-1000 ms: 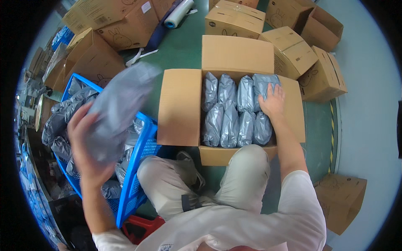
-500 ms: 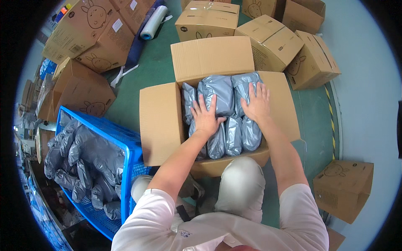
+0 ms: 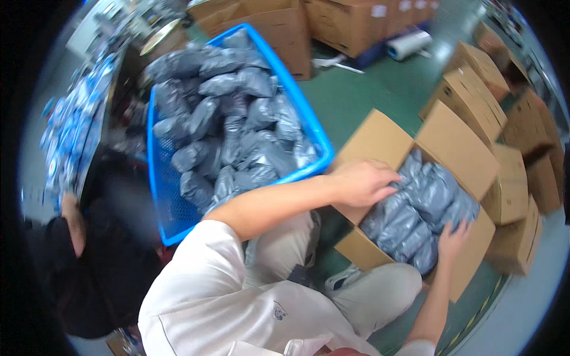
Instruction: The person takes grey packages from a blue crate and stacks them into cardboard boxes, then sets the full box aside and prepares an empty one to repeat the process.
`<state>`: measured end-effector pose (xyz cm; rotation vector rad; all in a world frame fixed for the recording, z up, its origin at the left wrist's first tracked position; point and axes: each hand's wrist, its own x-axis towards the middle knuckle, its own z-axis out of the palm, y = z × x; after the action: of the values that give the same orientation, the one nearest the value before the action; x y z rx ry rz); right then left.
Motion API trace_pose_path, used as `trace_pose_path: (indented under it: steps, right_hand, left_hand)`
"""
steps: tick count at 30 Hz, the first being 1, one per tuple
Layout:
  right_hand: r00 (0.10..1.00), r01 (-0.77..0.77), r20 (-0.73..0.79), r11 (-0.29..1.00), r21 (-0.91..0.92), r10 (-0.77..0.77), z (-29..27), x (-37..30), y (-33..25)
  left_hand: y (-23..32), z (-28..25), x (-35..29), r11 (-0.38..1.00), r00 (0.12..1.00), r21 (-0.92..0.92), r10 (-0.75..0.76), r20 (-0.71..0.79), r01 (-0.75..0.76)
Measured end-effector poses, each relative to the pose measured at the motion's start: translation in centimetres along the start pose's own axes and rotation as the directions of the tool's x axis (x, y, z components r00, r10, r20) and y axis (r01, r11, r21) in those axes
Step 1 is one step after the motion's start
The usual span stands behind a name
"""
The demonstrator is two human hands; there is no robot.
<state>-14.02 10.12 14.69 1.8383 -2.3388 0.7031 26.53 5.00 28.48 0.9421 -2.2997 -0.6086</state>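
An open cardboard box (image 3: 457, 145) stands on the floor to my right, packed with several grey plastic-wrapped parcels (image 3: 436, 193). My left hand (image 3: 368, 183) hovers at the box's left flap and edge, fingers loosely bent with the thumb apart, and nothing shows in it. At the box's right side my right hand (image 3: 454, 240) lies on the parcels with its fingers stretched out. Left of me is a blue plastic crate (image 3: 320, 133) holding several more grey parcels (image 3: 237, 136).
Closed cardboard cartons (image 3: 475, 104) stand beyond the box on the right. Cartons (image 3: 344, 24) and a roll of clear film (image 3: 409, 44) are at the back. A co-worker's arm (image 3: 72, 222) shows at far left, beside a table with blue-and-white packs (image 3: 74, 130).
My view has swung left, so the crate is now central and the box lies to the right. My left hand has lifted off the parcels toward the box's left edge; my right stays on them.
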Motion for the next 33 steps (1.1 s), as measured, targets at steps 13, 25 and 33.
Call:
trace_pose_path:
  steps: [13,25,33]
  right_hand:
    - [0.963,0.091,0.199,0.917,0.389,-0.18,-9.1,-1.6,-12.2]
    - [0.877,0.145,0.366,0.899,0.413,-0.31,-10.5,-3.7,-18.4]
    - [0.419,-0.842,0.436,-0.161,0.515,-0.796,-5.8,-1.7,-36.5]
  left_hand:
    - [-26.7,-19.9,-15.6,0.188,0.103,-0.001,-0.542,-0.834,0.982]
    - [-21.2,-28.4,-19.5,0.057,0.66,0.714,-0.439,-0.61,0.698]
    - [-1.2,-22.8,-12.5,0.895,0.716,0.258,-0.09,-0.692,0.363]
